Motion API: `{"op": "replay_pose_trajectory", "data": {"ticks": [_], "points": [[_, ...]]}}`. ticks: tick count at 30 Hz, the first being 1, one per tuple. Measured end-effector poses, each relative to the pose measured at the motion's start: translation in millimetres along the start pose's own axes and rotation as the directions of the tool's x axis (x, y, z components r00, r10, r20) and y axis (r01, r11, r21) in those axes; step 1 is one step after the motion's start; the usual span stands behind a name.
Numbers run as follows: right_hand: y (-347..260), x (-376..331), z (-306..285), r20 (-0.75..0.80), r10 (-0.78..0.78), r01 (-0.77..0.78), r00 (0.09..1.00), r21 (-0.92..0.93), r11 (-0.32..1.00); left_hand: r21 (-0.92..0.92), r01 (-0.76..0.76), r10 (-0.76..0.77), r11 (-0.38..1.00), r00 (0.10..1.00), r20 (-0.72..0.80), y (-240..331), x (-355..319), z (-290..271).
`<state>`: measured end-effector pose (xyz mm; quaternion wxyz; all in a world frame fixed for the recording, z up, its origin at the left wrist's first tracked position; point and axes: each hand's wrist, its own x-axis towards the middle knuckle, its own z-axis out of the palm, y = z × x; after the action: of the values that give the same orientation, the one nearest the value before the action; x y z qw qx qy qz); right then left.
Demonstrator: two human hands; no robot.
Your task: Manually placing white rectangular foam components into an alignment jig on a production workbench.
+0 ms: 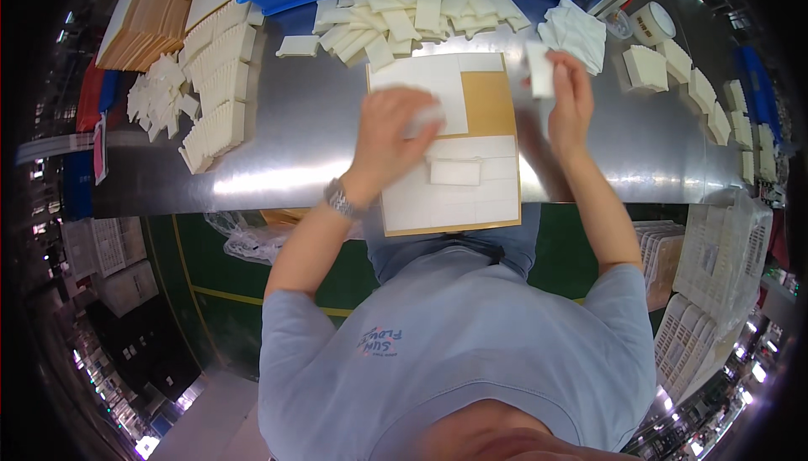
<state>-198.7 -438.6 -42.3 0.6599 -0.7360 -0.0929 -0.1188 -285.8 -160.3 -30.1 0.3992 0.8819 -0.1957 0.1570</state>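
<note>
My right hand [571,103] pinches a flat white rectangular piece [541,72] between thumb and fingers, just right of the brown board. My left hand [391,128] is over the board's left side, its fingers smeared by motion. A whitish patch shows by its fingertips, too blurred to name. The brown board [488,104] carries white sheets marked off in rectangles, with a bare brown area at upper right. A small white block [455,172] lies on the lower sheet [446,204]. The board's near end juts over the table edge above my lap.
Loose white pieces [396,19] are heaped behind the board, beside a stack of white cloths [574,33]. Rows of white pieces [223,82] and brown boards [151,15] stand at left. At right are a white tub [653,23] and more white pieces [646,68].
</note>
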Motion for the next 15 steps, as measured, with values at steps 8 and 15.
{"op": "replay_pose_trajectory", "data": {"ticks": [8, 15], "points": [[-45.7, -89.5, 14.7, 0.385, 0.136, -0.207, 0.913, 0.149, 0.967, 0.547, 0.274, -0.169, 0.791, 0.957, -0.235, -59.0, 123.0, 38.1], [-44.2, -97.2, 0.6, 0.313, 0.370, -0.463, 0.875, 0.317, 0.828, -0.002, 0.224, -0.223, 0.975, 0.968, -0.115, -16.7, 52.1, 9.2]]}}
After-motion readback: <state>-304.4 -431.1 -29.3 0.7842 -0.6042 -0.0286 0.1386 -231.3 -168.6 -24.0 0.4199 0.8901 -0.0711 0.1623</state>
